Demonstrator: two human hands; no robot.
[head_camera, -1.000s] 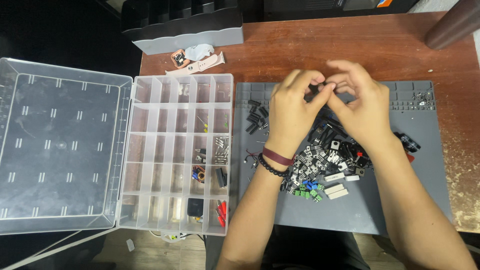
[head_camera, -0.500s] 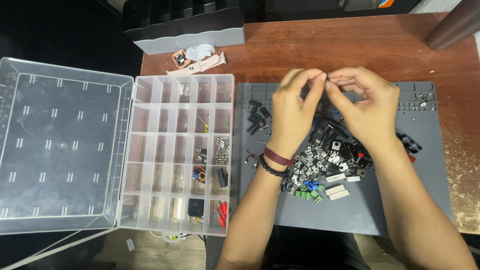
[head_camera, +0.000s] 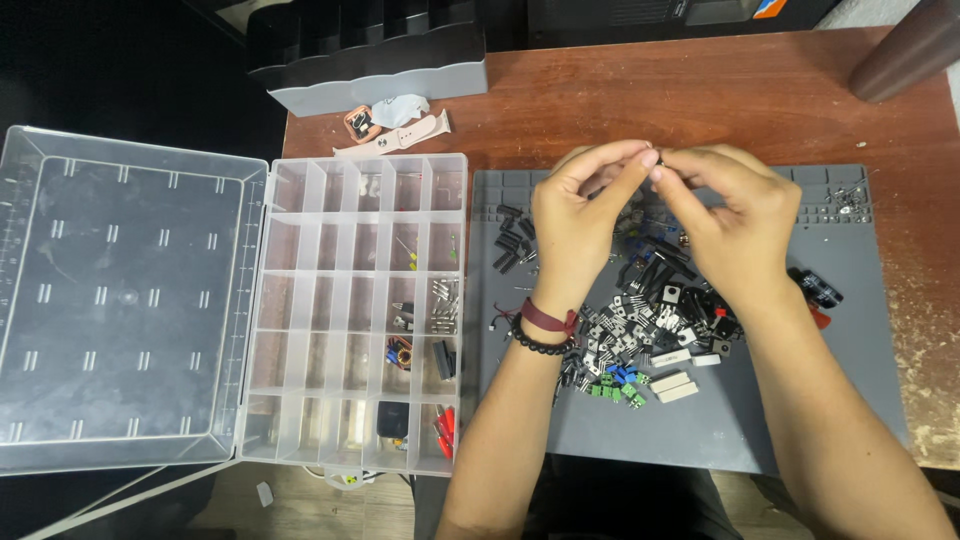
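My left hand (head_camera: 580, 215) and my right hand (head_camera: 735, 225) are raised over a grey work mat (head_camera: 700, 430), fingertips meeting around a tiny dark component (head_camera: 658, 158) pinched between them. Under the hands lies a heap of small electronic parts (head_camera: 650, 335): black transistors, green and blue terminal blocks, white blocks. A dark bracelet and a red band circle my left wrist. To the left stands an open clear compartment box (head_camera: 330, 240), a few of its cells holding small parts.
The box's clear lid (head_camera: 120, 300) lies flat at far left. A grey tray (head_camera: 375, 90) and a pink watch (head_camera: 390, 125) sit at the back of the wooden table (head_camera: 700, 90). A dark cylinder (head_camera: 905, 50) stands at the back right corner.
Both hands have stayed above the heap while the fingertips shifted slightly, working the tiny component between them. Nothing else moved.
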